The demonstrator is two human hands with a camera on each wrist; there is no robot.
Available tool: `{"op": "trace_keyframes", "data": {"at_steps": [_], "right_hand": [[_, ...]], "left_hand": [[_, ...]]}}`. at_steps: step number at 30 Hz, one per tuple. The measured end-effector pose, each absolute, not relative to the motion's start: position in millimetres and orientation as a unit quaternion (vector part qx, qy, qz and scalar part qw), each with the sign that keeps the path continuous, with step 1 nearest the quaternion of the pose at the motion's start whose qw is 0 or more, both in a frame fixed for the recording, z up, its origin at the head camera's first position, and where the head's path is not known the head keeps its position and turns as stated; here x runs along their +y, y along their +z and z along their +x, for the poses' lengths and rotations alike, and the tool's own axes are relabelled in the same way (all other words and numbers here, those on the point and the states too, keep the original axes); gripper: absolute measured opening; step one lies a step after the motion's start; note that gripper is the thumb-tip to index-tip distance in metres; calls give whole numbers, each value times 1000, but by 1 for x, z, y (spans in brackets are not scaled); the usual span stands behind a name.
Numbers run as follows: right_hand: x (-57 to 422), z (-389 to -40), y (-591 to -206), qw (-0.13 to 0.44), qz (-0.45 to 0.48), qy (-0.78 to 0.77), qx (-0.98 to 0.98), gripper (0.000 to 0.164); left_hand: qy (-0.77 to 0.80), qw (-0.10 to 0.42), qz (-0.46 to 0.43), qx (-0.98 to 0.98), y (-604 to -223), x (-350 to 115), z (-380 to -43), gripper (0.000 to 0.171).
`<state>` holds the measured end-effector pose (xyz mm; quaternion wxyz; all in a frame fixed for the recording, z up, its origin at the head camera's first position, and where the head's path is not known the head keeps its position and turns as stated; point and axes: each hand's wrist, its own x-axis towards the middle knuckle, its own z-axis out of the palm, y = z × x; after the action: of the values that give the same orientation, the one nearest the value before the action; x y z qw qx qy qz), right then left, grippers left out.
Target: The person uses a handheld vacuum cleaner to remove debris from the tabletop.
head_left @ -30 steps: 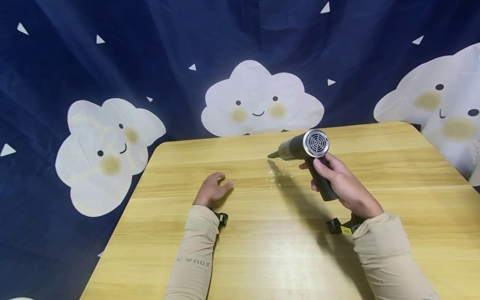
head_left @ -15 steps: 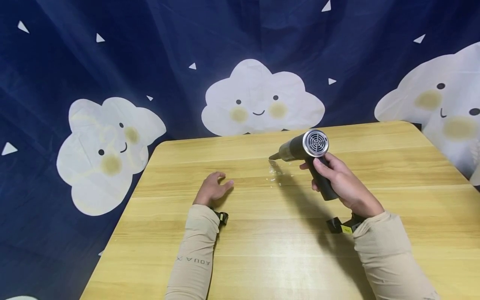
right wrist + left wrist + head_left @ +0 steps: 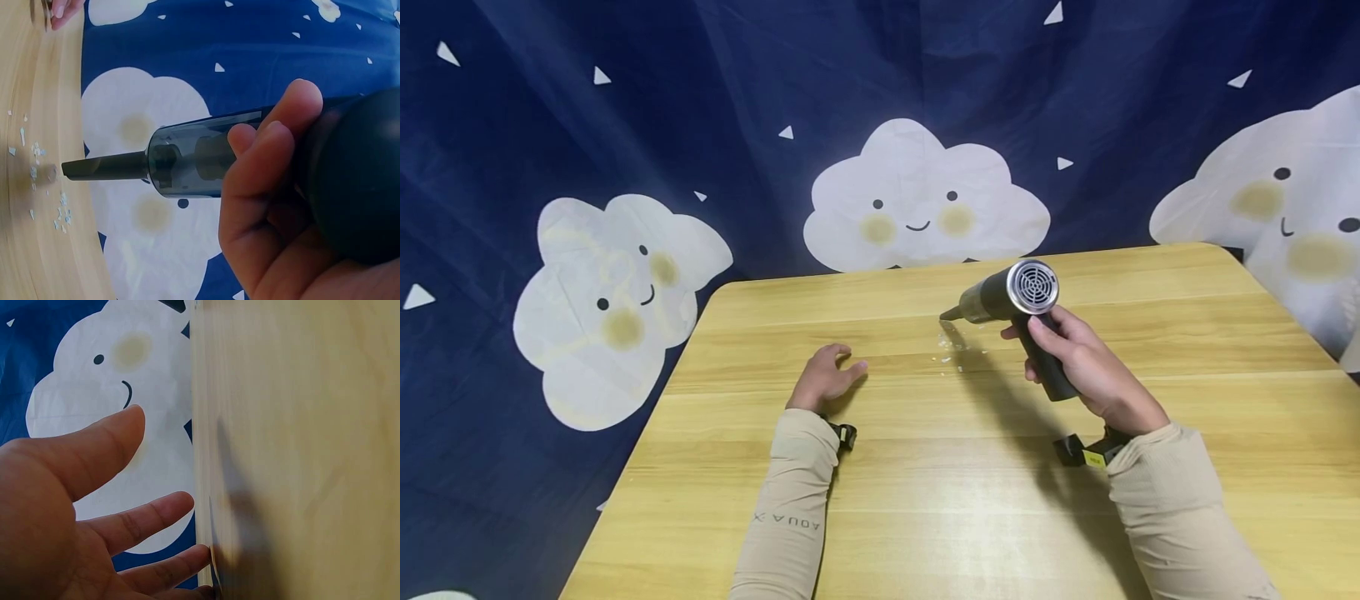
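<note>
My right hand [image 3: 1078, 358] grips the handle of a black handheld vacuum cleaner [image 3: 996, 296], which has a silver ring and round grille at its back end. Its clear chamber [image 3: 194, 153] and narrow dark nozzle [image 3: 103, 167] show in the right wrist view. The nozzle tip points down and left, close over small white paper scraps [image 3: 945, 359] scattered on the wooden table [image 3: 895, 483]. To the left of the scraps, my left hand [image 3: 823, 379] rests at the tabletop with fingers relaxed and thumb spread, holding nothing. In the left wrist view its fingers [image 3: 140, 525] are spread apart.
A dark blue curtain [image 3: 752, 67] printed with smiling white clouds [image 3: 917, 192] hangs behind the table's far edge. Black wrist cameras [image 3: 1086, 452] are strapped at both wrists, below beige sleeves [image 3: 1180, 508]. The vacuum's shadow falls across the table.
The vacuum's nozzle tip has shifted slightly to the right over the scraps, and the scraps near the tip look a little fewer. The left hand has stayed in place.
</note>
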<state>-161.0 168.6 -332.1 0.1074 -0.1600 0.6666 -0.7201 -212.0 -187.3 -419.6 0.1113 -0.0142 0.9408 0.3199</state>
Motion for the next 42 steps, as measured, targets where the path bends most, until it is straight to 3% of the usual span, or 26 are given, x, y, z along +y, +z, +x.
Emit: {"op": "trace_keyframes", "data": {"at_steps": [42], "right_hand": [[172,-163,-332,103,-164,-734,651,28]], "left_hand": [[309,110,-11,945,-421,-189,-213,58]]}}
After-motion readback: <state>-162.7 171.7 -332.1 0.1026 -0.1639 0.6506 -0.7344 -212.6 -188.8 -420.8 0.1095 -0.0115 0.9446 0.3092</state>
